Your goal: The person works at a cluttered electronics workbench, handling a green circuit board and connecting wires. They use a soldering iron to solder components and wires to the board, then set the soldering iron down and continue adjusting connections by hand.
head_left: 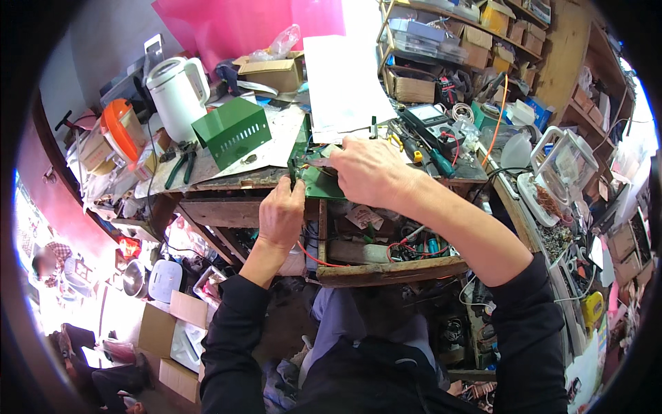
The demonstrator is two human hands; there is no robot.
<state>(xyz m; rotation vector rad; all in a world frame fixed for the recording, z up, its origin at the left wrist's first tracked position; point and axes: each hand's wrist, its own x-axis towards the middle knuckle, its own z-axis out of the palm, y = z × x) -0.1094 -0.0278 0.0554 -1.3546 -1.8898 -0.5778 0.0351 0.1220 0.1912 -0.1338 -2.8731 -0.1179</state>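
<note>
A green metal chassis lies at the bench's front edge, above the open drawer. My left hand is closed on its near left corner, thumb and fingers pinching at a small dark part there. Over the chassis my right hand is closed, its fingertips pointing left toward the same corner. What it grips is mostly hidden by the hand; a thin dark piece shows at the fingertips. To the left stands a matching green slotted cover. Black and green-handled pliers rest left of the cover.
Below the chassis, an open wooden drawer holds wires and tools. Screwdrivers and a multimeter lie to the right. A white kettle stands behind the pliers. A clear jug sits far right. An open cardboard box is on the lower left.
</note>
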